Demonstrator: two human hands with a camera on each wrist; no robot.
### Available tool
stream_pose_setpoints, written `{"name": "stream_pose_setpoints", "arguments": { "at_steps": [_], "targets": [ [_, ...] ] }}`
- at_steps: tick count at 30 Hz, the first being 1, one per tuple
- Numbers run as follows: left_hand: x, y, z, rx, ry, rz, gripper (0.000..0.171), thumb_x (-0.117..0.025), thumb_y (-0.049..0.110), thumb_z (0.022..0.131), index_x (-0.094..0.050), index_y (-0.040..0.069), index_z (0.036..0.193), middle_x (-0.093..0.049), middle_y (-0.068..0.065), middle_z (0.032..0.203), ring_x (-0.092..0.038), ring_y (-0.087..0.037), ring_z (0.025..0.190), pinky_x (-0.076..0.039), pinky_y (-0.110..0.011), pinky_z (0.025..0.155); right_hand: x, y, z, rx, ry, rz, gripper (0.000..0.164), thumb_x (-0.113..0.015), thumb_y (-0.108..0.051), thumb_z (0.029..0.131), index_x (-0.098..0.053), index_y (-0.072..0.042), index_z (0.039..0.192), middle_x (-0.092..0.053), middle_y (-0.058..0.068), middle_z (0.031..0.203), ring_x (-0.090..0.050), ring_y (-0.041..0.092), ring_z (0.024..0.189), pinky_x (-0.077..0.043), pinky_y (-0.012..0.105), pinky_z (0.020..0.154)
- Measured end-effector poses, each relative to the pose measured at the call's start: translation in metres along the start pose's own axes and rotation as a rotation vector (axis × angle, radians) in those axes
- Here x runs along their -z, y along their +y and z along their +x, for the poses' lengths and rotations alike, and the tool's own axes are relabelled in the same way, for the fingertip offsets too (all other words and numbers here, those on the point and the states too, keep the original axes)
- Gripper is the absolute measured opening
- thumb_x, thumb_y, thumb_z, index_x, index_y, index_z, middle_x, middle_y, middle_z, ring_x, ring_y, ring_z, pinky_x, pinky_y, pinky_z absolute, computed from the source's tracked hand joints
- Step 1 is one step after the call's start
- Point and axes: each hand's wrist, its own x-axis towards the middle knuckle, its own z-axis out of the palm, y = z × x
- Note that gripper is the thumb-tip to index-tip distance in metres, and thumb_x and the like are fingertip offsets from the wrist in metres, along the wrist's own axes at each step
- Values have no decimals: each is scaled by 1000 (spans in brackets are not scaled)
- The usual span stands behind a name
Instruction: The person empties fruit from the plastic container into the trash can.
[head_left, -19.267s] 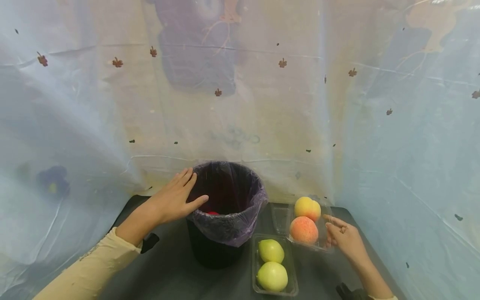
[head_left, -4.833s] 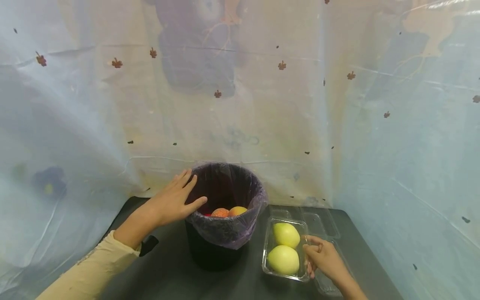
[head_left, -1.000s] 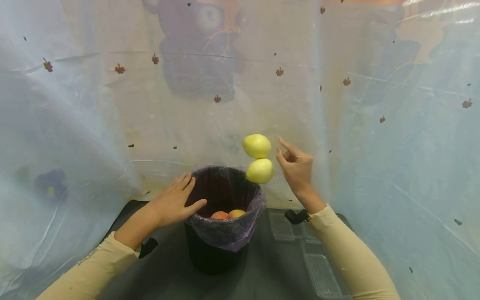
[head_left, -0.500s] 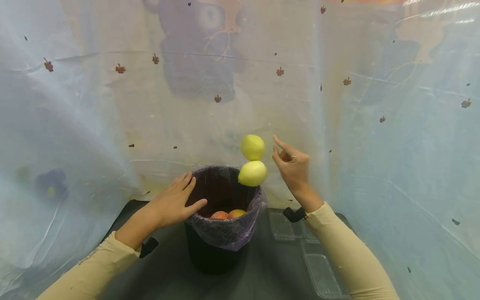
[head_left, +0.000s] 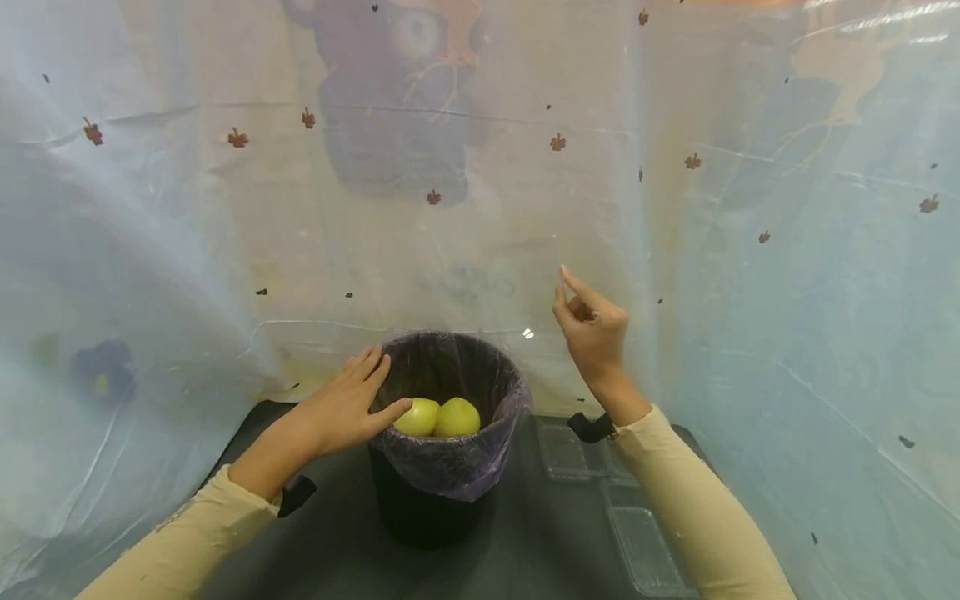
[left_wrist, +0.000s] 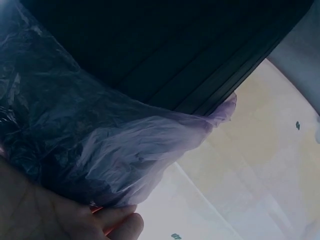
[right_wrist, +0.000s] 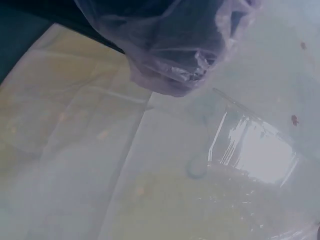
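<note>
A black bin (head_left: 427,517) with a purple plastic liner (head_left: 468,467) folded over its rim stands on the dark table. Inside it, near the top, lie two yellow-green fruits (head_left: 457,417); whatever lies beneath is hidden. My left hand (head_left: 337,408) rests on the bin's left rim with fingers spread and straight, the thumb over the opening. Raised beyond the bin's right side, my right hand (head_left: 595,333) pinches a transparent plastic tray (right_wrist: 255,150) between thumb and fingers. In the head view the tray is almost invisible, apart from a glint; no fruit shows in it.
Transparent trays (head_left: 573,454) lie on the table (head_left: 540,533) to the right of the bin, one (head_left: 648,550) nearer the front under the right forearm. A patterned plastic sheet (head_left: 480,233) hangs behind and on both sides.
The two yellow-green fruits dropped from the tilted tray into the bin, covering the peaches seen there before. The right hand shifted slightly right; the left hand stayed on the rim.
</note>
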Motion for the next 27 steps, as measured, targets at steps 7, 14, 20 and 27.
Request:
{"name": "stream_pose_setpoints", "arguments": {
  "at_steps": [7,14,20,27],
  "targets": [
    [-1,-1,1,2,-1,-5,101,-44,71,106,-22,-5,168,-8,-26,177,-5,-49,164,-8,-67,130,29,2,-17,-272,84,16,31,-72,11,94,-76,4,125,-59,18,59,-42,2,45,-33,13,45],
    [-1,-1,2,-3,3,-8,97,-46,66,108,-22,-6,168,-8,-27,177,-5,-49,163,-7,-68,129,62,5,-32,-451,134,134,30,-73,7,96,-76,4,126,-58,5,57,-43,5,35,-34,16,35],
    [-1,-1,2,-7,8,-8,97,-47,66,108,-23,-6,168,-9,-27,177,-6,-50,163,-7,-67,130,84,10,-48,-498,143,158,31,-75,4,96,-74,7,127,-57,5,56,-43,8,33,-35,18,32],
    [-2,-1,3,-6,13,-2,98,-45,68,107,-23,-6,168,-9,-27,177,-6,-50,163,-8,-67,129,106,13,-70,-560,119,110,32,-75,4,96,-73,7,128,-56,3,54,-42,9,31,-33,18,31]
  ]
}}
